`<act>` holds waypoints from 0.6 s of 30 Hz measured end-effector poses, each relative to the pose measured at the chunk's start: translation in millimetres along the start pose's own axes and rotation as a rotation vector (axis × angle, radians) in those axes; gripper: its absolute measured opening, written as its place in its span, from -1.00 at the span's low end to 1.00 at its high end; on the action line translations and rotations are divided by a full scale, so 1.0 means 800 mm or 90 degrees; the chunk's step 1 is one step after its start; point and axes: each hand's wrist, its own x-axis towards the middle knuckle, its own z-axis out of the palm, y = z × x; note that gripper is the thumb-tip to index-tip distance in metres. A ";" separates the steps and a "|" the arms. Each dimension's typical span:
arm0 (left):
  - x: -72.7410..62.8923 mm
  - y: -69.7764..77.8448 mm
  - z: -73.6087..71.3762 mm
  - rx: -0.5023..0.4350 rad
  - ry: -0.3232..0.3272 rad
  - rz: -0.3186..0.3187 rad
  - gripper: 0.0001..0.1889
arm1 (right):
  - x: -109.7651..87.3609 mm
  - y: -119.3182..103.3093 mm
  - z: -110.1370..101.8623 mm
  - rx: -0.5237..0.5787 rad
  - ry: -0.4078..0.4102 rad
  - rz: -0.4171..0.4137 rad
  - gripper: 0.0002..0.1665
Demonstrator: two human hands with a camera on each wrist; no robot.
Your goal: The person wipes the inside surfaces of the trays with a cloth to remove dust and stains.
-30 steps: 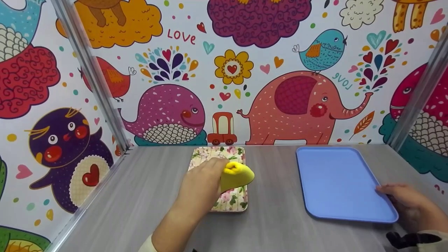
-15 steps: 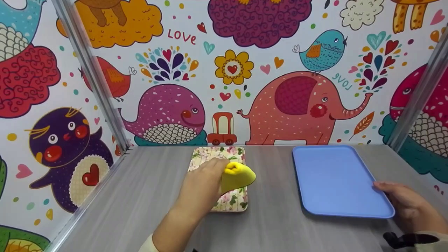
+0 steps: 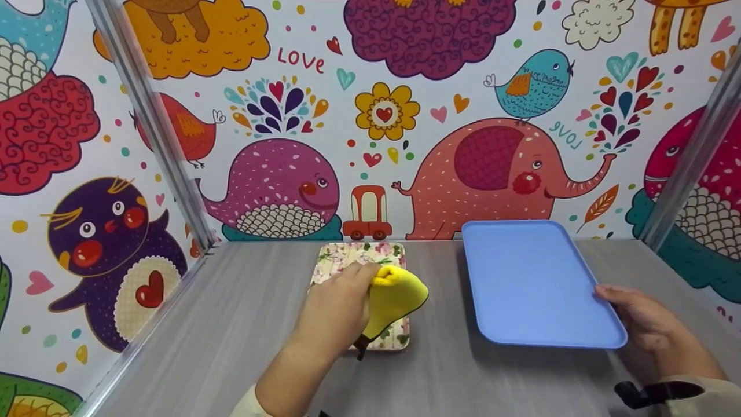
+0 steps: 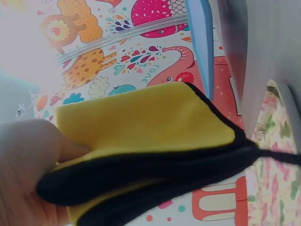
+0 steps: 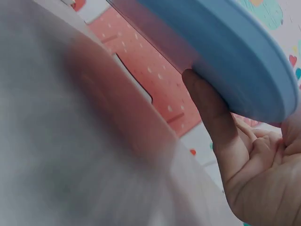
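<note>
My left hand [image 3: 336,307] grips a folded yellow cloth [image 3: 399,295] with black edging, held above a small floral tray [image 3: 398,336]. In the left wrist view the yellow cloth [image 4: 136,120] hangs in folds, a thin dark cord or loop trailing from its corner over the floral pattern [image 4: 273,174]. On the right, a plain blue tray [image 3: 538,284] is lifted off the table, its right rim pinched by my right hand [image 3: 648,330]. From the right wrist, the underside of the blue tray [image 5: 221,56] shows, one finger of the right hand [image 5: 249,174] beneath it.
The grey tabletop [image 3: 220,324] runs back to a wall [image 3: 451,58] printed with cartoon animals. Metal posts [image 3: 156,127] stand at the back corners. A dark strap or device [image 3: 654,394] sits at the right wrist.
The right hand has raised the blue tray off the table and moved it left. The left hand stays in place while the yellow cloth unfolds slightly, showing more of its dark edge.
</note>
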 end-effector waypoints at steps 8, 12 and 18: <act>0.007 -0.013 0.022 -0.078 0.009 -0.084 -0.75 | 0.009 0.000 0.045 -0.012 0.035 -0.010 -0.66; 0.012 -0.014 0.032 -0.133 0.035 -0.142 -0.77 | 0.012 -0.002 0.065 -0.025 0.006 -0.025 -0.64; 0.011 -0.010 0.046 -0.193 0.105 -0.153 -0.78 | 0.018 0.000 0.097 -0.018 -0.018 -0.038 -0.64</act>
